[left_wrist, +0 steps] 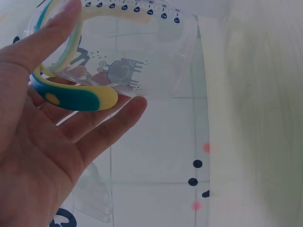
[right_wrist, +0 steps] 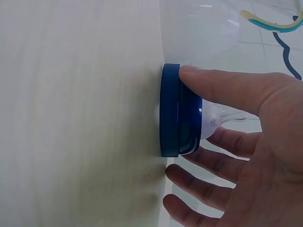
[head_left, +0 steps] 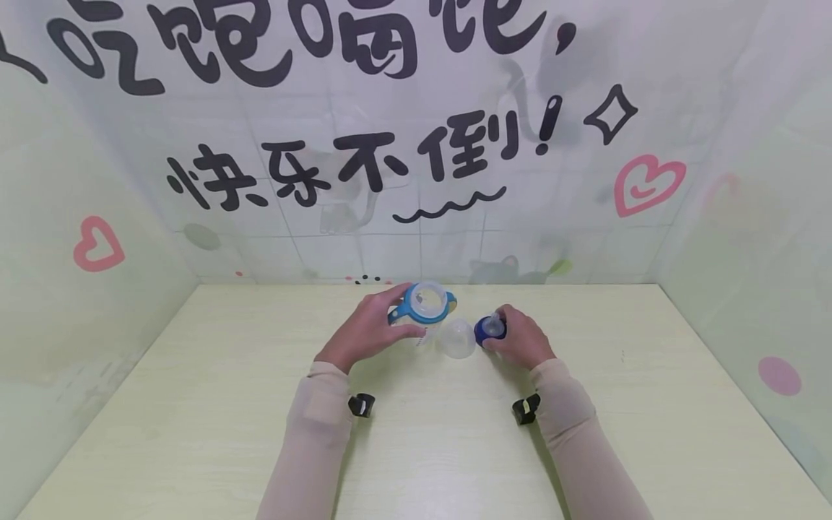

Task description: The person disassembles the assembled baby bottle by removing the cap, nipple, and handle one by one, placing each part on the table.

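Three things are grouped near the far side of the tabletop [head_left: 416, 448]: a bottle [left_wrist: 158, 66], a clear dome [head_left: 457, 339] and a blue ring [right_wrist: 170, 113] with a clear teat [right_wrist: 211, 118] in it.

Your left hand [head_left: 370, 326] grips the bottle near its mouth, thumb on the near side and fingers [left_wrist: 116, 125] reaching behind. The mouth faces up towards the head camera, circled by a blue collar [head_left: 427, 318]. In your left wrist view, a teal-and-yellow handle [left_wrist: 73, 97] lies against that hand, and dark drop marks [left_wrist: 137, 9] and a grey animal print [left_wrist: 122, 71] show on the clear wall of the bottle. You can't tell from these views whether its base touches the tabletop.

Your right hand [head_left: 525, 338] pinches the ring, thumb on one side and the other fingers spread behind and below in the wrist view. The ring sits upright at or just above the tabletop, teat pointing up.

The dome is between the bottle and the ring, just beside the ring; contact is unclear. Past the tabletop, the wall [head_left: 364, 253] carries bold black lettering [head_left: 221, 177].
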Available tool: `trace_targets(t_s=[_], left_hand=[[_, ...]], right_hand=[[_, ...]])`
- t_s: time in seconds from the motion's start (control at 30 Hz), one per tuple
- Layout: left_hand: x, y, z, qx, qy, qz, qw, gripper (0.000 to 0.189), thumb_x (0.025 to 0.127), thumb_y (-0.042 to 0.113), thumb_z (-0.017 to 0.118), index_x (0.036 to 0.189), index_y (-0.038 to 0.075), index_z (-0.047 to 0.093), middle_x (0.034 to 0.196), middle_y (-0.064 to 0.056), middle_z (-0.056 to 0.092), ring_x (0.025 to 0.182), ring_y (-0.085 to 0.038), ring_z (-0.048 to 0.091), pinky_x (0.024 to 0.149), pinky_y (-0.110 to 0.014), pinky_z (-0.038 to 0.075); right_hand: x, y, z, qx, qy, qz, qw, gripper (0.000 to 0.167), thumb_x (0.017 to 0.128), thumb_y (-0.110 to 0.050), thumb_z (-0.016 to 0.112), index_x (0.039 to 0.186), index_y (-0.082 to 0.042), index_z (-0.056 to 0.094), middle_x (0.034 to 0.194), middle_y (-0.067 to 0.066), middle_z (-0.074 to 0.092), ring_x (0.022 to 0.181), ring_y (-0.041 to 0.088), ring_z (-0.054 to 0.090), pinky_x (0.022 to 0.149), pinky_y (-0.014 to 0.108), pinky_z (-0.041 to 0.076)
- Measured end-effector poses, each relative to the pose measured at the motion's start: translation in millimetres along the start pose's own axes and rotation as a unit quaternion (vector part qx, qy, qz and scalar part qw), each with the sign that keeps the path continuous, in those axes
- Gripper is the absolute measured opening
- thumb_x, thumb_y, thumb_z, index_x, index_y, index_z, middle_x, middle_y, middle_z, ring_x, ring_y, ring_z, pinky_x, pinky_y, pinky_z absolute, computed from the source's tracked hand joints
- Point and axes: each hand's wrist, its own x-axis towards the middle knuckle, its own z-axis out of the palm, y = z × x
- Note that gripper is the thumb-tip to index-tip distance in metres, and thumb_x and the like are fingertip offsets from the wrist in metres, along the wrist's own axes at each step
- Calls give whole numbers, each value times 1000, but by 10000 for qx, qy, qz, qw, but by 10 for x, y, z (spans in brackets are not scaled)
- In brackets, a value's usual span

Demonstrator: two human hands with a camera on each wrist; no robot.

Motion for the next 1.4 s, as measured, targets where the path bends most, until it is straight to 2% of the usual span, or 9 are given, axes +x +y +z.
trace_targets(t_s=[0.4, 0.57, 0.77, 0.93, 1.1, 1.23, 1.4], left_hand=[[-11, -14, -9, -18, 30, 61, 10000, 76, 82, 27, 84, 146, 7, 49, 133, -9, 62, 123, -26, 58, 102, -43, 48], [-5, -15, -15, -12, 45, 98, 9999, 75, 82, 28, 84, 145, 8, 49, 133, -9, 62, 123, -26, 58, 102, -43, 48], [-11, -9, -9, -75, -1, 94, 9999, 76, 81, 29, 84, 146, 9, 49, 134, -8, 62, 125, -27, 57, 102, -44, 47], [-11, 6, -4, -104, -21, 40, 9999, 76, 81, 29, 84, 146, 10, 49, 134, -7, 61, 124, -26, 57, 102, -44, 47], [-13, 19, 1, -125, -34, 23, 9999, 76, 81, 30, 84, 146, 11, 49, 134, -6, 61, 122, -25, 57, 102, -45, 47], [-9, 19, 5, -98, -24, 73, 9999, 76, 81, 30, 84, 146, 11, 49, 133, -5, 62, 122, -24, 57, 103, -45, 47], [-9, 49, 0, -80, -40, 150, 9998, 75, 81, 29, 84, 146, 12, 50, 133, -5, 62, 123, -24, 57, 103, -46, 47]], right_hand=[[-13, -65, -60, 122, -107, 95, 9998, 61, 85, -21, 79, 134, 2, 52, 130, 24, 59, 118, 41, 56, 99, 54, 45], [-37, -132, -125, 225, -35, -58, 9997, 64, 88, -23, 76, 140, 1, 49, 137, 23, 55, 124, 42, 51, 102, 56, 43], [-63, -239, -150, 409, 351, -654, 9964, 57, 91, -18, 72, 139, 3, 50, 134, 24, 57, 123, 43, 53, 101, 57, 44], [-87, -358, -113, 760, 627, -1291, 9867, 49, 93, -14, 69, 138, 0, 53, 131, 21, 60, 113, 36, 62, 95, 53, 50], [-100, -465, -52, 972, 675, -1786, 9768, 45, 96, -10, 66, 138, -1, 55, 132, 19, 61, 103, 29, 68, 87, 46, 56], [-97, -503, -5, 1134, 665, -1971, 9715, 43, 97, -8, 63, 139, -2, 54, 134, 17, 61, 100, 27, 69, 83, 41, 57], [-96, -524, 15, 1487, 634, -2105, 9641, 39, 99, -5, 59, 138, -2, 55, 134, 16, 61, 102, 29, 69, 85, 42, 57]])
